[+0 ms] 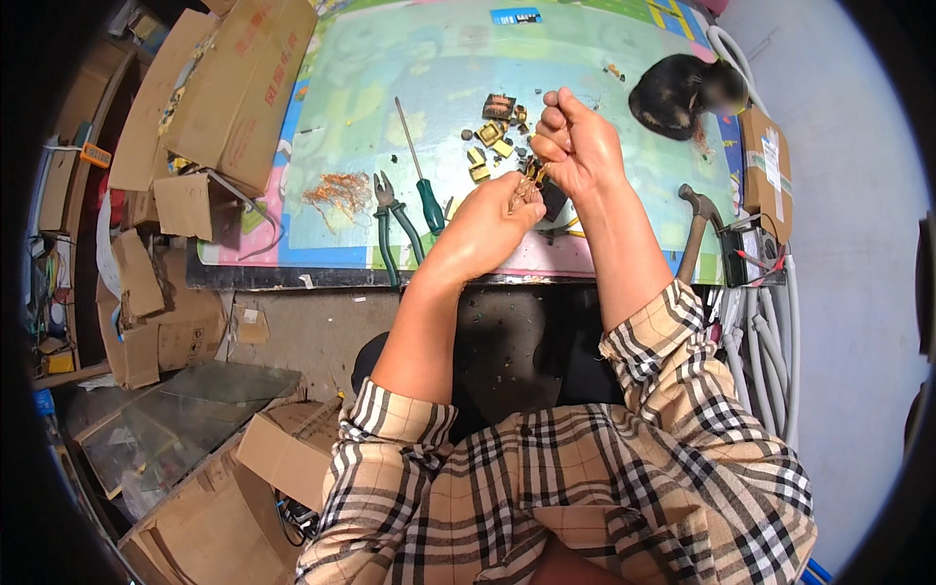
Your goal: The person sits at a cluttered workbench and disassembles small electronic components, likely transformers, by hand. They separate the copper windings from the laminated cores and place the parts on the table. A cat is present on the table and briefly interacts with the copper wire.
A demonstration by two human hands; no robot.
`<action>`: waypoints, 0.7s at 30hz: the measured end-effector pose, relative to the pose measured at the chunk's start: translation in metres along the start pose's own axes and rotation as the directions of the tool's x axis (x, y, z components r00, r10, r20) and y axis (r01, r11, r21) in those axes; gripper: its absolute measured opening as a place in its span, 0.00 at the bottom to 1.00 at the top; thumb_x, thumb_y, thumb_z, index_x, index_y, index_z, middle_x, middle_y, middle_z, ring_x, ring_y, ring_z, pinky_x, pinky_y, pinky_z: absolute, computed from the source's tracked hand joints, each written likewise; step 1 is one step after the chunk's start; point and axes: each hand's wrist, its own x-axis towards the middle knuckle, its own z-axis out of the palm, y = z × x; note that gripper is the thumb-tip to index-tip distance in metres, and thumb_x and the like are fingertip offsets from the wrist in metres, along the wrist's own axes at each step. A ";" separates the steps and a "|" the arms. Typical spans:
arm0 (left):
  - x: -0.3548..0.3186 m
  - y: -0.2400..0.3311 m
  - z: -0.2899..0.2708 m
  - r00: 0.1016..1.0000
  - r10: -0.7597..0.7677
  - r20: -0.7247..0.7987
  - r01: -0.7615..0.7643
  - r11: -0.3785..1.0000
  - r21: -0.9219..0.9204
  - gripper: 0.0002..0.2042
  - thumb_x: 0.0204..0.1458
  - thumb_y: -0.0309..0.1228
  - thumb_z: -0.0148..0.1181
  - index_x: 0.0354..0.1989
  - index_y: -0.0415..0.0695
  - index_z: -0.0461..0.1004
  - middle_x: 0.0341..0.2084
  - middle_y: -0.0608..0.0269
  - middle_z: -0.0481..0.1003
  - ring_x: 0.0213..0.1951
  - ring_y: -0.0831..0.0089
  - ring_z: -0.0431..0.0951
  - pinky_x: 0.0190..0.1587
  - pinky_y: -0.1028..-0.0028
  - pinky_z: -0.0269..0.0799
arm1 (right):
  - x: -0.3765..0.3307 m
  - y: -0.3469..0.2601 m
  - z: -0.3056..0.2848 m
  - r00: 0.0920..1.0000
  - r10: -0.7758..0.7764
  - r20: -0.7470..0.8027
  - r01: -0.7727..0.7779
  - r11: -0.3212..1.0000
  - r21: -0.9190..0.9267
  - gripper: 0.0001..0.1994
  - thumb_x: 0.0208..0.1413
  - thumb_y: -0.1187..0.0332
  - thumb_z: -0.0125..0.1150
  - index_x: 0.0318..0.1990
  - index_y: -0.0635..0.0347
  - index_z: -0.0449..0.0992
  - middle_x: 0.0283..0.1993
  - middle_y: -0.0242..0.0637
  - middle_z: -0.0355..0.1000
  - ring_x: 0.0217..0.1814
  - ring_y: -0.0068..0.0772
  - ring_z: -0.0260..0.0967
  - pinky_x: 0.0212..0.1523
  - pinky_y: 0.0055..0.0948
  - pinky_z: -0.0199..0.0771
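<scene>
One left hand holding copper wire, carton containing cables

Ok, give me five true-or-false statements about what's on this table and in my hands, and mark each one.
1. The pliers lie left of the screwdriver. True.
2. The screwdriver's handle is red. False: it is dark green.
3. Your left hand holds copper-coloured wire. True.
4. The hammer lies left of the pliers. False: the hammer lies toward the table's right side.
5. A loose tangle lies left of the pliers. True.
</scene>
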 end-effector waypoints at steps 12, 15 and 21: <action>0.009 -0.029 -0.018 0.885 -0.285 -0.369 -0.163 0.551 -0.818 0.09 0.62 0.35 0.48 0.32 0.46 0.68 0.22 0.68 0.71 0.26 0.80 0.67 0.29 0.80 0.56 | -0.019 0.046 0.033 0.970 -0.238 0.057 0.241 0.969 -0.055 0.08 0.65 0.67 0.46 0.38 0.63 0.66 0.28 0.36 0.67 0.27 0.26 0.65 0.38 0.32 0.73; 0.008 -0.032 -0.028 0.815 -0.383 -0.435 -0.228 0.478 -0.848 0.08 0.62 0.35 0.47 0.34 0.48 0.69 0.28 0.66 0.75 0.34 0.78 0.74 0.34 0.77 0.58 | -0.033 0.079 0.047 0.951 -0.281 0.126 0.301 0.933 -0.198 0.07 0.65 0.71 0.42 0.43 0.64 0.66 0.35 0.38 0.69 0.33 0.26 0.67 0.41 0.29 0.71; 0.001 -0.038 -0.043 0.778 -0.384 -0.497 -0.255 0.529 -0.809 0.07 0.62 0.36 0.47 0.35 0.49 0.70 0.35 0.64 0.78 0.43 0.77 0.75 0.39 0.75 0.56 | -0.029 0.097 0.045 0.848 -0.487 0.208 0.522 0.699 -0.489 0.07 0.62 0.70 0.50 0.40 0.64 0.72 0.39 0.34 0.70 0.35 0.20 0.66 0.40 0.23 0.68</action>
